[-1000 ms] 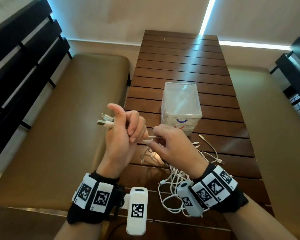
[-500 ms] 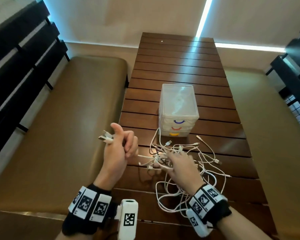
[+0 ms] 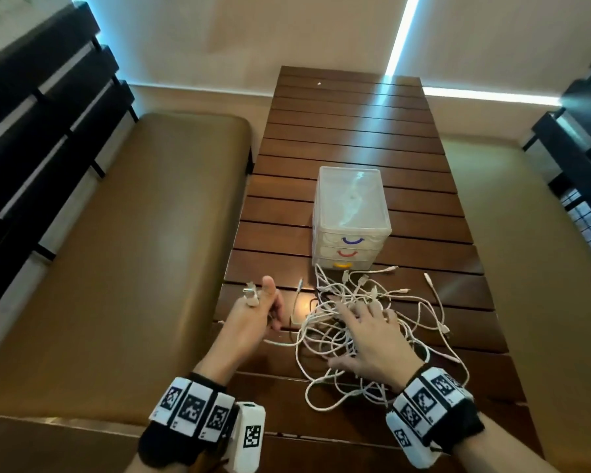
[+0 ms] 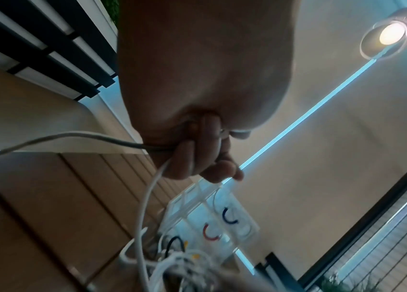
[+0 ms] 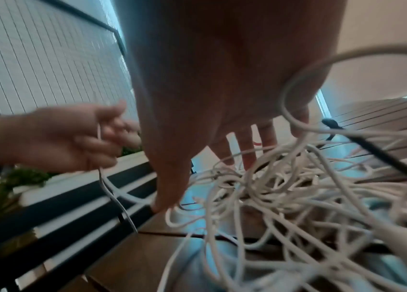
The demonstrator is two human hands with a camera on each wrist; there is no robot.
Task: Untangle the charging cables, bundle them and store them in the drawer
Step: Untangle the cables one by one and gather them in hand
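A tangle of white charging cables (image 3: 365, 322) (image 5: 284, 189) lies on the slatted wooden table (image 3: 348, 131), just in front of a small clear three-drawer unit (image 3: 350, 216) (image 4: 212, 219) whose drawers are closed. My left hand (image 3: 260, 308) (image 4: 197, 152) (image 5: 72, 138) hovers at the table's left edge, its fingers curled round white cable ends, with USB plugs (image 3: 251, 295) sticking out beside the thumb. My right hand (image 3: 369, 332) (image 5: 222, 118) lies flat with spread fingers on top of the tangle, pressing it down.
Tan cushioned benches (image 3: 133, 250) flank the table on both sides, with dark slatted backrests (image 3: 31, 131) behind them. The far half of the table is bare wood. A ceiling lamp (image 4: 392, 33) shows in the left wrist view.
Both hands have dropped from chest height to the table. The right hand let go of the cable it pinched and now lies spread on the tangle. The left hand still holds its cable ends.
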